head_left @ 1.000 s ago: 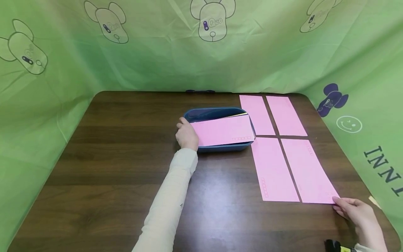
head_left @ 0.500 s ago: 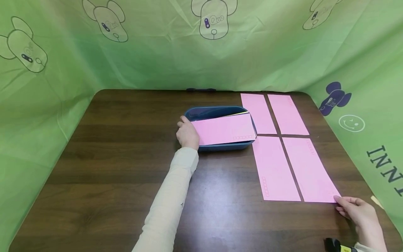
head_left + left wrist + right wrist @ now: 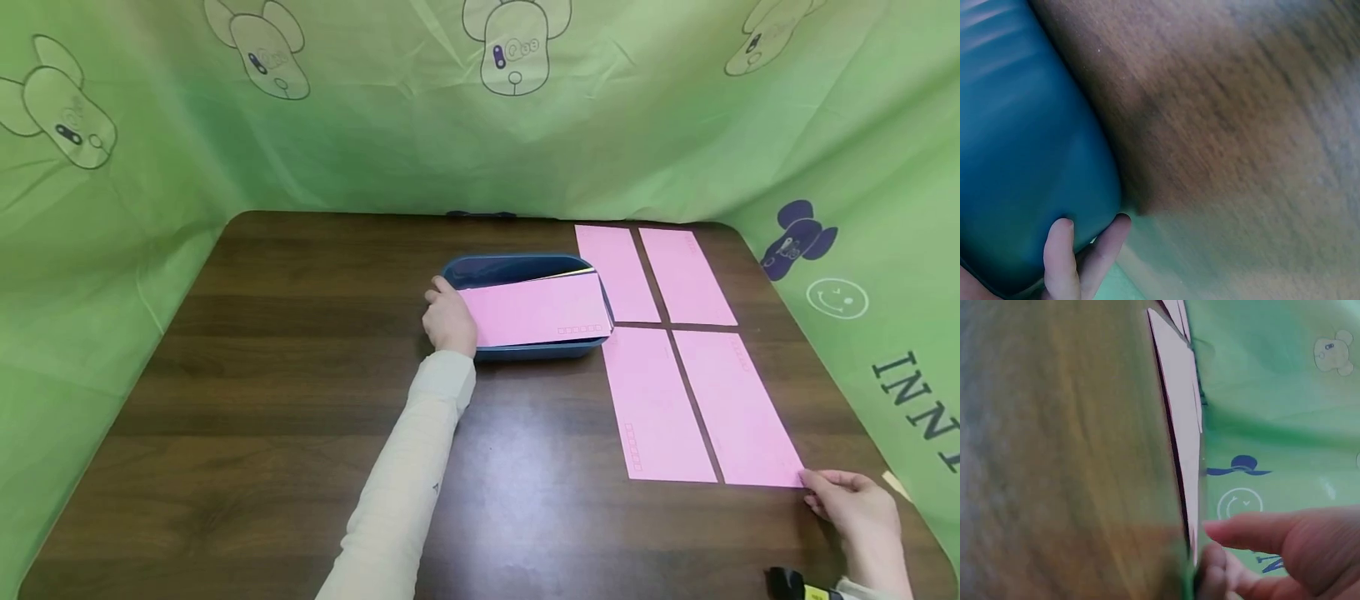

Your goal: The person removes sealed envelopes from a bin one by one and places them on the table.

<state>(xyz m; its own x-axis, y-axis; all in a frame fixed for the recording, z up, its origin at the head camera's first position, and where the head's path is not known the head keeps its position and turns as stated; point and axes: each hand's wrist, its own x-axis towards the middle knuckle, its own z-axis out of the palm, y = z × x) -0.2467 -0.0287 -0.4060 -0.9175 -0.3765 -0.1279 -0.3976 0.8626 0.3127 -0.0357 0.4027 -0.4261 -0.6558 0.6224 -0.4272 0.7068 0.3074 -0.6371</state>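
Observation:
A blue oval tub stands near the middle of the table, holding a stack of envelopes with a pink envelope on top. My left hand grips the tub's left end; two fingertips lie against its outer wall in the left wrist view. Four-square on the right lie several pink envelopes, among them the near left one. Beside the lower corner of the near right pink envelope is my right hand, its thumb tip right at the edge and a small gap between thumb and fingers.
Two farther pink envelopes, one left and one right, lie at the back edge. A brown wooden table carries everything. Green printed cloth hangs around it. A black and yellow item shows by the right wrist.
My right thumb has slid off the near right envelope's corner, which bent up toward the hand before and now lies flatter. My left hand stays on the tub. The head view shifts slightly.

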